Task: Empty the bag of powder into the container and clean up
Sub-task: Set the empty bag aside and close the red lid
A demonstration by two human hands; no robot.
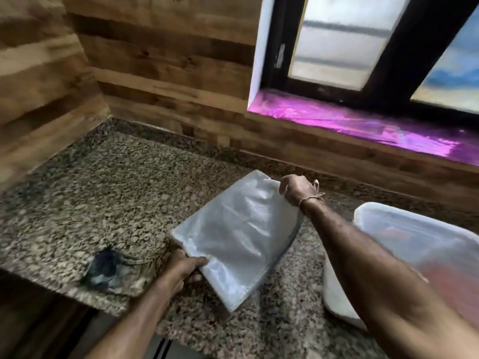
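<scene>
Head view: the bag (238,234) is held just above the desk (103,190), flat and limp, with no bulge of powder showing. By that look the emptying seems done, and what remains is the clean-up: folding or binning the bag. The left hand (185,265) grips its near corner, fingers curled round the edge. The right hand (295,190) pinches the far corner. The bag is thin, cloudy, creased plastic film. The desk is speckled granite. The container (404,216) sits to the right, partly behind the right forearm: translucent white plastic, round-cornered, with something reddish blurred inside.
</scene>
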